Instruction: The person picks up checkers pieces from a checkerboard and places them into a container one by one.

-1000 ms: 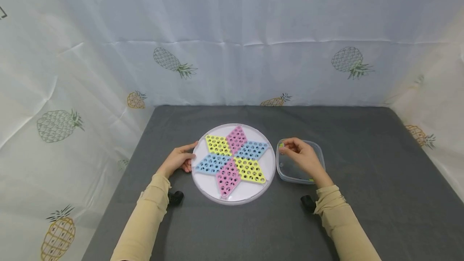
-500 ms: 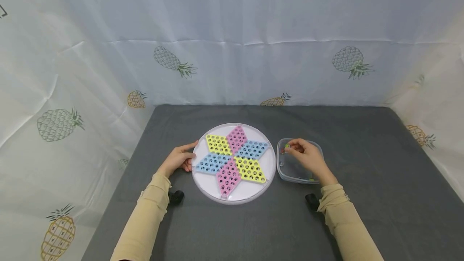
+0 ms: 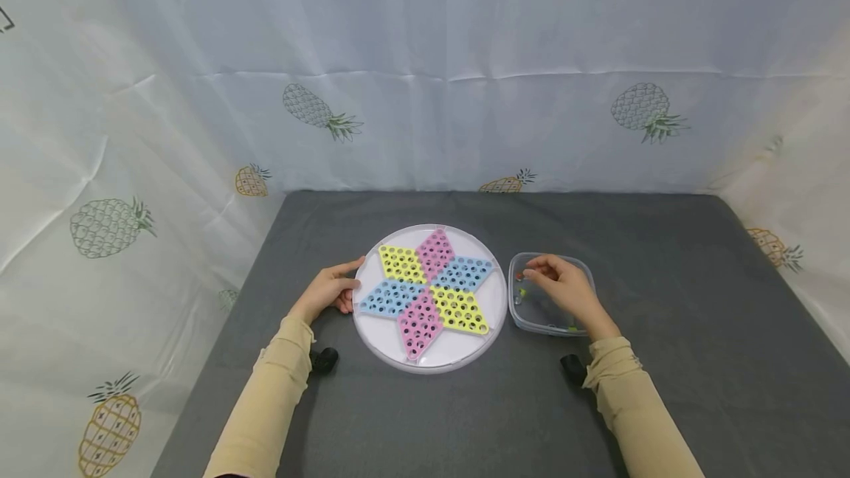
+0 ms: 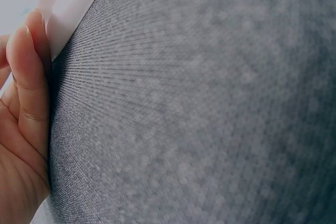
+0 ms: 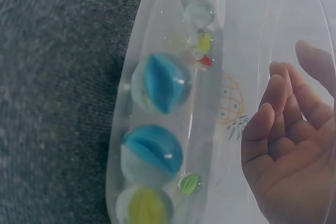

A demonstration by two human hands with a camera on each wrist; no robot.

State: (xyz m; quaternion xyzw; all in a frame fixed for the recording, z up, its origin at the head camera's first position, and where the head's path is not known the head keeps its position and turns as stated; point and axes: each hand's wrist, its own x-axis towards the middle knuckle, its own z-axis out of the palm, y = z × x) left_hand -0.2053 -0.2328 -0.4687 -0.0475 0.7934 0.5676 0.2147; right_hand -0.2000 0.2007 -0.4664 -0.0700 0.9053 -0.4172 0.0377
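Observation:
My left hand (image 3: 325, 292) holds the left rim of a round white Chinese checkers board (image 3: 468, 243). The board's star has pink, yellow and blue points full of holes. In the left wrist view, curled fingers (image 4: 30, 72) meet the board's edge (image 4: 73, 17). Over a clear plastic container (image 3: 541, 330) hangs my right hand (image 3: 564, 292). A yellow-green marble (image 3: 522, 292) lies inside, just below the fingertips. In the right wrist view, the hand (image 5: 294, 145) shows a gap between thumb and fingers, nothing in it. Blue-swirled marbles (image 5: 163, 83) lie along the container's side, with several others.
Board and container stand side by side on a dark grey cloth-covered table (image 3: 458, 419). Black wrist devices (image 3: 324, 360) show beside both sleeves. A pineapple-print curtain (image 3: 425, 131) hangs behind and along the sides.
My right hand has shifted slightly right and let go of the yellow-green marble, which now lies in the container. The left hand stays on the board.

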